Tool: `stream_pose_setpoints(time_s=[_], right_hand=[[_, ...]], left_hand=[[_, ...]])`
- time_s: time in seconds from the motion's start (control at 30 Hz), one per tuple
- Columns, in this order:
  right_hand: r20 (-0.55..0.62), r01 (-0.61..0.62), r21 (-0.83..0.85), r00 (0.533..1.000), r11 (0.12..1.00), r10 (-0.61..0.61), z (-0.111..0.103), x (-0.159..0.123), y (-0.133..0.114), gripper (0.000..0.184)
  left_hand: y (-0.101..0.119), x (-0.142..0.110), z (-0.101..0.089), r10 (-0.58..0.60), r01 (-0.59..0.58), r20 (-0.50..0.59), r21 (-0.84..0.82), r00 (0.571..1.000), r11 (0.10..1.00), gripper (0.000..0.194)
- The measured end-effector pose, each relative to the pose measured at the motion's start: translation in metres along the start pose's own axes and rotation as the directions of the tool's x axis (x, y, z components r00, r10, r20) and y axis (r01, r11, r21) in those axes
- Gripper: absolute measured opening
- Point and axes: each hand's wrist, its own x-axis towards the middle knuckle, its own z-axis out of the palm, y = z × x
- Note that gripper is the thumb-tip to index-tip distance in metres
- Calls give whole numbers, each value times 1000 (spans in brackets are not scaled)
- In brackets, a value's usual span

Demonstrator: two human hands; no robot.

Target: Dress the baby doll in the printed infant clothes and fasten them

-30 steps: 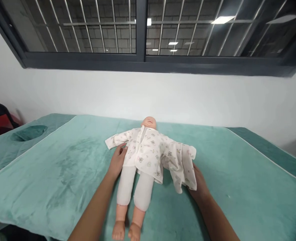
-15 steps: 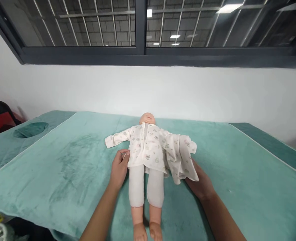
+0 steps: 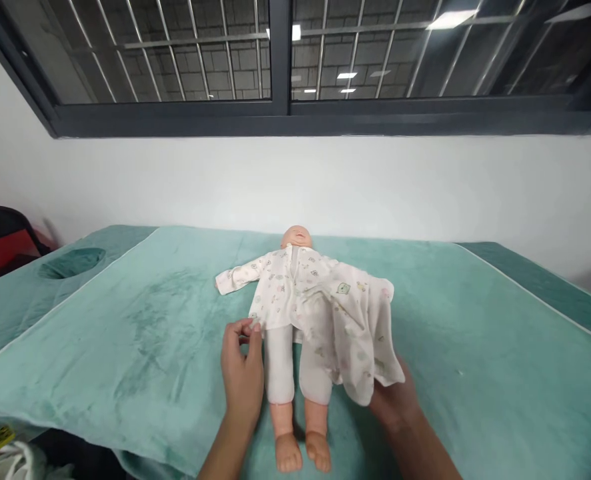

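Observation:
A baby doll (image 3: 295,313) lies on its back on a teal blanket (image 3: 140,333), head toward the wall, wearing a white printed top and white leggings. My left hand (image 3: 243,373) pinches the lower hem of the top at the doll's left side, fingers closed on the fabric. My right hand (image 3: 393,400) is mostly hidden under a loose white printed garment (image 3: 358,333) that it lifts beside and over the doll's right side; its fingers do not show.
The blanket covers a padded table (image 3: 540,293) against a white wall under a dark barred window. A round face hole (image 3: 70,261) sits at the far left. A red and black chair (image 3: 0,240) stands left of the table.
My left hand slid down from the doll's sleeve to the hem of its top. My right hand raised the loose garment up and over the doll's side. The view shifted back a little.

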Motion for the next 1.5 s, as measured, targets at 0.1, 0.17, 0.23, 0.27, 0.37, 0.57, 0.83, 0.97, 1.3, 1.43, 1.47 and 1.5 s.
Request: stream_pose_setpoints(time_s=[0.1,0.17,0.23,0.27,0.37,0.57,0.83,0.97,1.3,1.43,1.47,1.5], right_hand=[[112,-213,206,975,955,193,29,-6,-6,48],[206,-336,224,934,915,292,44,-9,-9,39],[243,-388,184,908,903,341,51,-10,-12,33],[228,-385,143,909,912,348,52,-11,-14,31],[126,-299,-46,945,953,302,48,-10,-19,29],[117,-157,-268,974,951,194,25,-1,-23,22],[90,-267,-177,954,947,286,9,18,-28,32],[-30,-255,-189,967,948,254,7,19,-32,37],[-232,-144,-717,972,682,-39,-73,75,-35,34],[-105,102,-774,953,625,-286,-33,49,-68,28],[22,228,-740,949,633,-315,-15,35,-77,27],[185,354,-685,930,637,-319,3,20,-84,26]], left_hand=[[17,-18,-5,-14,52,214,-174,977,983,42],[28,-22,-8,-11,110,340,-272,940,956,51],[36,-22,-12,-50,163,346,-306,937,938,49],[40,-21,-15,-86,186,312,-308,946,933,43],[49,-19,-25,-175,241,204,-365,963,899,28],[80,-9,-43,-176,279,248,-480,953,832,32],[124,19,-55,-61,257,383,-484,922,836,48],[135,22,-53,-71,288,425,-473,902,832,47],[142,35,-77,5,185,323,-554,946,811,30],[148,25,-66,-26,262,361,-624,932,736,27],[151,20,-62,-38,293,382,-638,923,712,27],[153,15,-58,-47,326,410,-646,911,691,27]])
